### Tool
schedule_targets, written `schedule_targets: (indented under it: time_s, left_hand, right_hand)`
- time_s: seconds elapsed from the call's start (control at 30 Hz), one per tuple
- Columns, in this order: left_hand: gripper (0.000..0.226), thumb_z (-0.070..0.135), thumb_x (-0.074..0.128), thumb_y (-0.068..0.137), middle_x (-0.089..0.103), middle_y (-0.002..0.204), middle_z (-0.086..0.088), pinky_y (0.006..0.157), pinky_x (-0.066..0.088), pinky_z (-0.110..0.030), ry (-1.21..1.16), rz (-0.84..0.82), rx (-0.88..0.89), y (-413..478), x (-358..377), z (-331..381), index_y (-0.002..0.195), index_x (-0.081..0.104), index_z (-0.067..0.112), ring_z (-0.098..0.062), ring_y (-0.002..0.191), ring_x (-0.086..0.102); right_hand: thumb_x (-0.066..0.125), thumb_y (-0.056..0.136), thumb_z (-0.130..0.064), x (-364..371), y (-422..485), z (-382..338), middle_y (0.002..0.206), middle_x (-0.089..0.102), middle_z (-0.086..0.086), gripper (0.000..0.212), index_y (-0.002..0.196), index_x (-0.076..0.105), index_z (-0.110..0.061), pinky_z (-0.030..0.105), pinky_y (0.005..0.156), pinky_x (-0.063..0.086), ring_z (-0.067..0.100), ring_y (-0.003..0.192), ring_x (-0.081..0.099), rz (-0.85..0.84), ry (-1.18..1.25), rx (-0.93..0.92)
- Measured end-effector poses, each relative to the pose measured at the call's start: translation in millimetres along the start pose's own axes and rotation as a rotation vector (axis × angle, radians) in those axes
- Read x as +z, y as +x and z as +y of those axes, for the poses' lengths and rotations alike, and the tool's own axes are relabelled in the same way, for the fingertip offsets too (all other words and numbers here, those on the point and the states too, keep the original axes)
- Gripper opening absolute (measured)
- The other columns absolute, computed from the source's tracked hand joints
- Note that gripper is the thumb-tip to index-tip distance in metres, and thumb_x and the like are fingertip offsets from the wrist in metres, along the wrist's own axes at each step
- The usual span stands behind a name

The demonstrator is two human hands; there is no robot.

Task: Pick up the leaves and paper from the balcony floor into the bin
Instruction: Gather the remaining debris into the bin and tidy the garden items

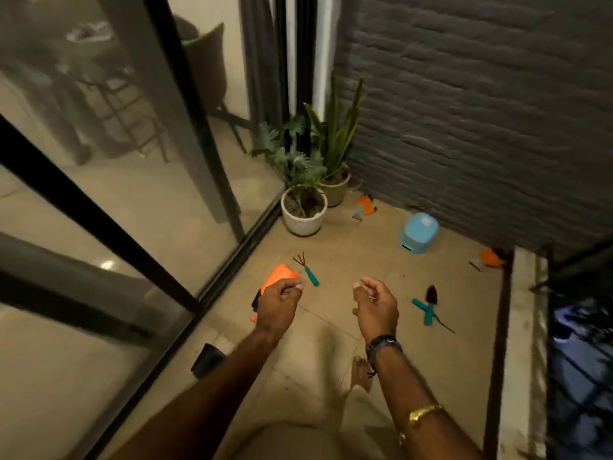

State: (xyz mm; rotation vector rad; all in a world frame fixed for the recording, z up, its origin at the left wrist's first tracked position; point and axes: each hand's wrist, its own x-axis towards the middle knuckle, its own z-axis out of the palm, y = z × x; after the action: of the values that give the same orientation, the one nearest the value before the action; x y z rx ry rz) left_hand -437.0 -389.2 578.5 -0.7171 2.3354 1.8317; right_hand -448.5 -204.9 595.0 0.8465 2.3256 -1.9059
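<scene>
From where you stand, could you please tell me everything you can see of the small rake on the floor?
The rake is a small hand tool: a teal handle, plastic by its look, and a dark head of three thin prongs, likely metal. It lies flat on the tiled floor, prongs pointing away from the person. The left hand is just short of it, not touching; the orange paper is right beside it, and whether they touch I cannot tell.
</scene>
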Motion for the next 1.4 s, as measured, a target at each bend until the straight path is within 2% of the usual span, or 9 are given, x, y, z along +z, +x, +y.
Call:
schedule_targets:
  time_s: [0.1, 0.37, 0.53, 0.63, 0.77, 0.87, 1.0, 1.17, 1.4]
  left_hand:
    - [0.034, 0.053, 0.062, 0.073, 0.073, 0.092, 0.003, 0.083, 0.06, -0.048, -0.066, 0.136, -0.085, 35, 9, -1, 0.097, 0.075, 0.032, -0.02, 0.09, 0.07]
    - [0.013, 0.03, 0.067, 0.083, 0.075, 0.091, -0.008, 0.075, 0.06, -0.045, -0.325, 0.458, -0.257, 72, 26, 31, 0.091, 0.075, 0.024, -0.026, 0.084, 0.07]
    - [0.009, 0.024, 0.066, 0.088, 0.074, 0.091, -0.004, 0.084, 0.059, -0.052, -0.397, 0.563, -0.32, 93, 15, 20, 0.093, 0.074, 0.023, -0.027, 0.093, 0.071]
    - [0.008, 0.024, 0.065, 0.09, 0.074, 0.096, -0.004, 0.086, 0.059, -0.051, -0.401, 0.58, -0.367, 116, 7, 3, 0.09, 0.072, 0.029, -0.024, 0.094, 0.07]
    - [0.015, 0.047, 0.065, 0.076, 0.075, 0.09, -0.001, 0.086, 0.058, -0.052, -0.435, 0.59, -0.456, 148, 0, -36, 0.084, 0.074, 0.037, -0.024, 0.088, 0.072]
    - [0.014, 0.037, 0.066, 0.084, 0.075, 0.093, -0.001, 0.086, 0.058, -0.05, -0.437, 0.575, -0.49, 178, -3, -63, 0.094, 0.072, 0.031, -0.023, 0.088, 0.072]
    - [0.008, 0.016, 0.062, 0.095, 0.071, 0.091, -0.005, 0.085, 0.058, -0.047, -0.43, 0.566, -0.527, 226, -4, -108, 0.095, 0.069, 0.019, -0.025, 0.09, 0.069]
    - [0.016, 0.018, 0.063, 0.096, 0.069, 0.088, -0.006, 0.083, 0.057, -0.045, -0.491, 0.548, -0.645, 289, 18, -195, 0.084, 0.067, 0.027, -0.023, 0.086, 0.066]
    - [0.005, 0.017, 0.067, 0.093, 0.066, 0.091, -0.007, 0.073, 0.055, -0.032, -0.817, 0.544, -0.881, 367, 77, -315, 0.097, 0.068, 0.013, -0.019, 0.085, 0.061]
  right_hand:
    - [0.07, 0.09, -0.026, 21, 45, -21, 0.101, 0.069, -0.008, 0.015, 0.105, 0.067, -0.029, 0.047, 0.088, 0.059, 0.012, 0.096, 0.066, -0.157, -0.07, -0.033]
    - [0.07, 0.089, -0.02, 76, 119, -76, 0.104, 0.072, 0.001, 0.023, 0.112, 0.07, -0.018, 0.038, 0.092, 0.057, 0.015, 0.097, 0.067, -0.526, -0.235, -0.15]
    - [0.063, 0.078, -0.039, 126, 152, -72, 0.101, 0.072, -0.004, 0.023, 0.101, 0.068, -0.036, 0.05, 0.082, 0.059, 0.021, 0.095, 0.068, -0.691, -0.405, -0.2]
    - [0.063, 0.078, -0.037, 165, 169, -57, 0.105, 0.071, -0.001, 0.028, 0.105, 0.069, -0.034, 0.051, 0.084, 0.059, 0.025, 0.097, 0.067, -0.742, -0.517, -0.19]
    - [0.061, 0.07, -0.047, 219, 195, -24, 0.102, 0.072, -0.002, 0.03, 0.099, 0.068, -0.04, 0.051, 0.083, 0.059, 0.023, 0.095, 0.069, -0.771, -0.605, -0.155]
    - [0.059, 0.066, -0.05, 257, 216, 5, 0.1, 0.072, -0.001, 0.028, 0.092, 0.067, -0.045, 0.05, 0.082, 0.059, 0.026, 0.092, 0.07, -0.78, -0.666, -0.154]
    - [0.065, 0.08, -0.033, 301, 244, 45, 0.099, 0.07, 0.004, 0.026, 0.105, 0.071, -0.028, 0.048, 0.083, 0.059, 0.027, 0.091, 0.069, -0.772, -0.724, -0.153]
    - [0.066, 0.089, -0.017, 354, 292, 123, 0.108, 0.067, 0.003, 0.025, 0.113, 0.07, -0.018, 0.023, 0.08, 0.044, 0.016, 0.097, 0.06, -0.857, -0.848, -0.18]
    - [0.067, 0.089, -0.023, 416, 364, 239, 0.115, 0.065, 0.004, 0.033, 0.122, 0.066, -0.019, 0.032, 0.088, 0.049, 0.021, 0.104, 0.059, -0.971, -1.059, -0.248]
